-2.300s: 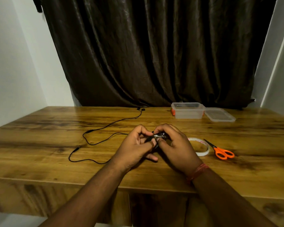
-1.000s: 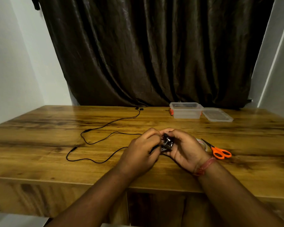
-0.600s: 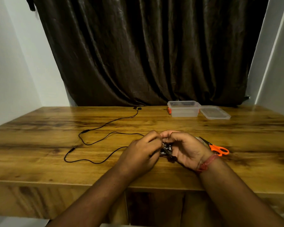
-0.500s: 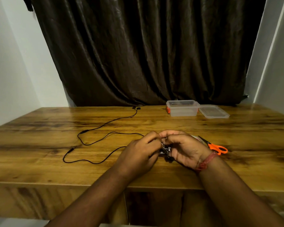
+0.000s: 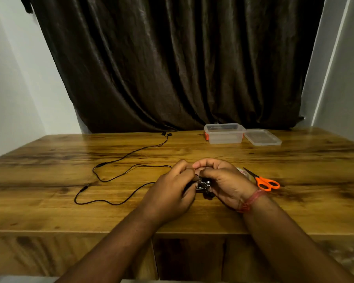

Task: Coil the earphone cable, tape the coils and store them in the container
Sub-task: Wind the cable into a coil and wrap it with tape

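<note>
Both hands, left hand (image 5: 170, 193) and right hand (image 5: 223, 180), are pinching the small coiled bundle (image 5: 202, 185) just above the worktop (image 5: 49, 211); judging taping underway, keeping the grip firm while loose cable (image 5: 119, 172) is trailing left.

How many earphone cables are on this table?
2: one coiled bundle held between both hands, and one loose cable spread over the table's left side.

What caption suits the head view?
Both hands, left hand and right hand, grip a small earphone coil above the wooden table.
</note>
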`<move>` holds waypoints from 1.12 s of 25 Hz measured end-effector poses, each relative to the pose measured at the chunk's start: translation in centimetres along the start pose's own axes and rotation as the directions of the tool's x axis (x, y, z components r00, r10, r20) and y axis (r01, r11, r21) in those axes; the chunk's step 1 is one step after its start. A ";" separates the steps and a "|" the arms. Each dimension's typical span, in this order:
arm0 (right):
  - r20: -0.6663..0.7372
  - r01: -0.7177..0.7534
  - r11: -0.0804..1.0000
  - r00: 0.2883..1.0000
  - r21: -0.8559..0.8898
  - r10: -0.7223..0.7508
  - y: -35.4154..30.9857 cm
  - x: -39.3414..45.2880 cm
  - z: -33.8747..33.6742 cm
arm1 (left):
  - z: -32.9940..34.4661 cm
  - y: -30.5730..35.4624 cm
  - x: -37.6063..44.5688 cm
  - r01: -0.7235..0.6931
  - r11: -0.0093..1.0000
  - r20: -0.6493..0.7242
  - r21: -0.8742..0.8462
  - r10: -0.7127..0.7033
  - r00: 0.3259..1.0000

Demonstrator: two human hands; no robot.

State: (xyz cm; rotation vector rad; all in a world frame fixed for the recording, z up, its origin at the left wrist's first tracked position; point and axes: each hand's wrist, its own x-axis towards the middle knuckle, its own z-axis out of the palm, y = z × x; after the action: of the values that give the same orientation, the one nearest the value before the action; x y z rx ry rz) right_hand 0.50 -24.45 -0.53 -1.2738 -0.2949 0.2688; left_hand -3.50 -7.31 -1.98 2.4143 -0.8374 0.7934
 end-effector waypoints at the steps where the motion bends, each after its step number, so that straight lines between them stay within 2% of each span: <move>1: -0.026 0.009 1.000 1.000 -0.025 -0.009 0.1 0.1 0.0 | 0.0 0.0 0.0 0.020 0.999 0.001 -0.031 -0.020 1.000; 4: -0.068 0.047 0.997 0.996 -0.058 -0.051 0.3 0.3 0.1 | 0.0 -0.1 0.3 0.053 0.991 -0.025 -0.123 -0.057 0.998; 7: -0.070 0.083 0.994 0.994 -0.069 -0.087 0.4 0.3 0.1 | -0.2 -0.1 0.3 0.143 0.967 -0.028 -0.209 -0.152 0.988; 14: -0.063 0.122 0.983 0.989 -0.134 -0.132 0.6 0.4 0.3 | -0.2 -0.1 0.5 0.112 0.973 -0.062 -0.203 -0.127 0.990; 20: -0.052 0.148 0.977 0.986 -0.153 -0.158 0.9 0.6 0.5 | 0.2 -0.8 0.7 0.190 0.948 -0.068 -0.257 -0.213 0.975; 24: -0.059 0.169 0.967 0.981 -0.189 -0.183 1.1 0.6 0.6 | 0.4 -1.0 0.8 0.353 0.825 0.025 -0.440 -0.382 0.924; 28: -0.073 0.196 0.947 0.973 -0.256 -0.221 1.1 0.5 0.8 | 0.5 -1.2 0.9 0.439 0.692 0.109 -0.573 -0.467 0.877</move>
State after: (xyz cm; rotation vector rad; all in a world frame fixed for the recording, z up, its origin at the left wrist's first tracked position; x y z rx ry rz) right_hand 0.66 -23.21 -1.36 -1.4841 -0.3827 -0.0158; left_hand -1.95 -7.11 -2.03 1.8995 -0.3454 0.3192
